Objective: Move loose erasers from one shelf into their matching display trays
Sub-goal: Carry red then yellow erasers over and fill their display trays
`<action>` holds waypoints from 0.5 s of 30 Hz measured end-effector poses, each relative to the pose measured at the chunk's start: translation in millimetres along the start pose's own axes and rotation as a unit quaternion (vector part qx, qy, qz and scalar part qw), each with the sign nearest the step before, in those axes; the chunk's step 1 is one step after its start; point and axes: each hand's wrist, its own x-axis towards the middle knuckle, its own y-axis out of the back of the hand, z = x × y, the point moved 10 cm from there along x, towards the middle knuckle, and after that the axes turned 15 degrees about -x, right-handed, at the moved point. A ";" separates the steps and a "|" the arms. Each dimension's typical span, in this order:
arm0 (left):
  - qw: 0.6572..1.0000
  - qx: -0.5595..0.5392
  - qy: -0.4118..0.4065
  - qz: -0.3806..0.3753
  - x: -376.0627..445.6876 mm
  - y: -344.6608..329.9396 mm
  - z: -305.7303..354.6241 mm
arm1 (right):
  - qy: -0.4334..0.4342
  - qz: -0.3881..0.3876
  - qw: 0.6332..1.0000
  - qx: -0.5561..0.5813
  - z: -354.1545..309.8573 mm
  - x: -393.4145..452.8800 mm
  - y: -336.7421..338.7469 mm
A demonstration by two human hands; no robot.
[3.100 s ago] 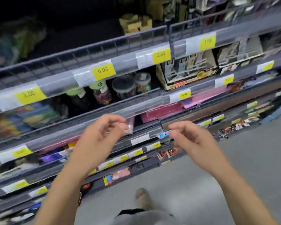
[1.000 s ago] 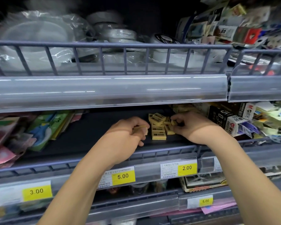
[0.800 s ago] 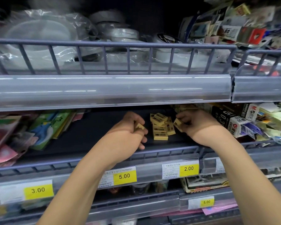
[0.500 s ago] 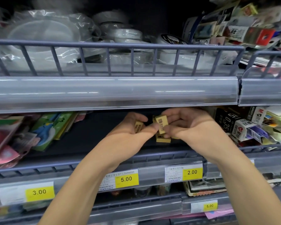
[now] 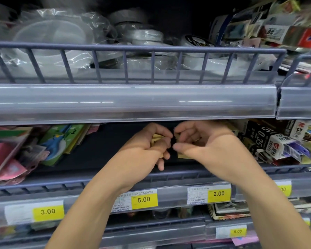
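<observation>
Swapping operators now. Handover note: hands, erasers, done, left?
Left hand: grips a few yellow erasers.
Right hand: fingers curled at more erasers; one eraser shows under its thumb, grasp unclear.
Both hands are inside the middle shelf, above the 5.00 tag and 2.00 tag.
Done: loose erasers mostly gathered off the shelf floor.
Left: pick up the rest, carry all to their matching display trays, not in view.

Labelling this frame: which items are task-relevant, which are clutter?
Job:
left hand gripping yellow erasers
right hand over loose erasers

Clutter:
wrapped plates
tape rolls
colourful packets
lead boxes
price tags
</observation>
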 end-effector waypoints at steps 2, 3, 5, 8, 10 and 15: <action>1.000 0.005 0.006 0.000 -0.4 1.7 -1.9 | -0.056 0.018 0.998 -0.011 22.7 5.5 17.5; 1.000 0.008 0.011 0.004 -0.1 2.8 -3.1 | -0.082 0.014 0.995 -0.052 35.8 8.5 24.4; 1.000 0.009 0.023 0.018 1.2 5.0 -5.4 | -0.114 -0.016 0.979 -0.169 58.7 13.7 30.3; 0.999 0.005 0.038 0.029 1.7 6.0 -8.6 | -0.139 -0.068 0.955 -0.255 80.6 16.5 21.4; 0.998 -0.004 0.045 0.031 1.0 5.2 -8.4 | -0.148 -0.106 0.943 -0.280 87.9 15.9 11.1; 0.999 0.011 0.038 0.033 -0.4 4.0 -3.0 | -0.150 -0.149 0.934 -0.287 92.1 19.8 3.7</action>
